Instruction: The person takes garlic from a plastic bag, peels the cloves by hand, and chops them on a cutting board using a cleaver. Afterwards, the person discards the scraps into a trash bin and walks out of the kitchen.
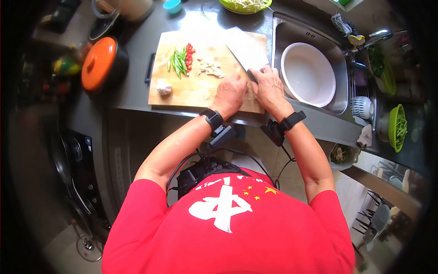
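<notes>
In the upper middle of the frame, we see the knife [248, 50] slanting up and left from its handle [252, 76] over the cutting board [187, 95]. Our right hand [270, 86] is nearer, fingers wrapped round that handle, blade lying beyond them; just left, our left hand [232, 92] curls over the board, and whether its fingers pinch anything we cannot tell

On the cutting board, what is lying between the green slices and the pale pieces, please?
Chopped red pieces lie between the green slices and the pale pieces, in the head view.
</notes>
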The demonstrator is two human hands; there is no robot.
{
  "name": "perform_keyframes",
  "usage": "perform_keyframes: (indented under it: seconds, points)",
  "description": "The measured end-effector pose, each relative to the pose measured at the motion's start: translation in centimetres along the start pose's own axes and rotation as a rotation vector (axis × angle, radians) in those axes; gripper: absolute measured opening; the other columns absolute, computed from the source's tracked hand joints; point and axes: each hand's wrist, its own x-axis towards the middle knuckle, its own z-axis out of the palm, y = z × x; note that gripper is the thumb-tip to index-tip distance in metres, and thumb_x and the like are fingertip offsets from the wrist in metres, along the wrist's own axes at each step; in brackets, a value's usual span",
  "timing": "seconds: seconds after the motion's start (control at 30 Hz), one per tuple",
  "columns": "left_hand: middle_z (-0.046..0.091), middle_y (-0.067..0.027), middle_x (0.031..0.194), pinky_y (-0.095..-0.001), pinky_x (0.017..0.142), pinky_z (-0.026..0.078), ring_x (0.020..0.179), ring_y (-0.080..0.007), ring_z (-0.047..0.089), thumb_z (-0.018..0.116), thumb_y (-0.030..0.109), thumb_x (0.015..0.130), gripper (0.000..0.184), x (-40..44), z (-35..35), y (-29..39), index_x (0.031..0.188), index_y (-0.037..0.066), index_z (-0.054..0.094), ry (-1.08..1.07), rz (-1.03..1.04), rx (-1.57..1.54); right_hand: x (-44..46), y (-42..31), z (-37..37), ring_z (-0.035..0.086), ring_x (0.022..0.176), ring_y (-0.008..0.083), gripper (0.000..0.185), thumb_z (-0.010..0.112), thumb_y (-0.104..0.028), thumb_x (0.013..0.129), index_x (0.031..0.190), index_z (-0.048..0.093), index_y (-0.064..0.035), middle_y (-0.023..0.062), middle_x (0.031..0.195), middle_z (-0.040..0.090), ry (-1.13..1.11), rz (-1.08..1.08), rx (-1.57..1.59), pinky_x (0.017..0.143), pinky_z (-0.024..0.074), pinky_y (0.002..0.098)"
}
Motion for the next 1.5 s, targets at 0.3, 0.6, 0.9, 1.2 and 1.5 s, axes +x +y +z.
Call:
perform_keyframes:
  seconds: [0.3, 0.6, 0.9, 1.2, 1.5]
  points:
    - [0.069, -0.0086, 0.082, -0.0218, 0.067, 0.053, 0.071, -0.0099, 0.063, 0.062, 0.006, 0.092, 0.013, -1.4, -4.1, -0.8, 0.098, -0.005, 0.065, 0.146, -0.705, -1.146, -2.0, -3.4, 1.2, 0.067, 0.070, 0.0178, 0.024, 0.068, -0.003, 0.085, 0.107, 0.065, 0.0036, 0.0117, 0.086, 0.070, 0.007, 0.307, 0.960, 0.060, 0.0534, 0.0272]
    - [0.069, -0.0095, 0.081, -0.0271, 0.066, 0.052, 0.070, -0.0139, 0.065, 0.064, 0.006, 0.088, 0.008, -2.2, -5.4, -1.1, 0.091, 0.000, 0.068, 0.155, -0.503, -0.473, -0.2, -5.5, 1.8, 0.066, 0.067, 0.0124, 0.012, 0.065, -0.001, 0.089, 0.097, 0.065, 0.0080, 0.0100, 0.080, 0.069, -0.146, 0.422, 1.372, 0.061, 0.0551, 0.0232]
    - [0.060, -0.0133, 0.076, -0.0372, 0.063, 0.047, 0.068, -0.0282, 0.061, 0.063, 0.002, 0.081, 0.001, -2.3, -5.1, -1.4, 0.081, 0.001, 0.063, 0.319, -0.256, -0.187, -0.1, -7.1, 2.2, 0.065, 0.062, 0.0132, 0.010, 0.066, 0.000, 0.088, 0.094, 0.065, 0.0075, 0.0108, 0.078, 0.068, -0.076, 0.467, 1.399, 0.058, 0.0551, 0.0230]
    - [0.061, -0.0054, 0.073, -0.0300, 0.062, 0.046, 0.065, -0.0120, 0.053, 0.058, 0.007, 0.089, 0.008, -2.1, -5.3, -1.7, 0.085, 0.000, 0.062, 0.138, -0.536, -0.596, 0.8, -4.4, 2.1, 0.066, 0.075, 0.0144, 0.021, 0.066, -0.013, 0.092, 0.105, 0.062, 0.0027, 0.0090, 0.091, 0.067, -0.373, 0.551, 1.701, 0.064, 0.0546, 0.0243]
    - [0.055, -0.0160, 0.076, -0.0399, 0.065, 0.046, 0.071, -0.0333, 0.056, 0.056, 0.002, 0.084, 0.004, -1.6, -5.5, -0.9, 0.082, -0.001, 0.056, 0.244, -0.221, -0.335, 1.2, -3.7, 2.5, 0.065, 0.073, 0.0162, 0.015, 0.063, -0.015, 0.094, 0.101, 0.059, -0.0017, 0.0080, 0.090, 0.065, -0.455, 0.617, 1.909, 0.062, 0.0525, 0.0251]
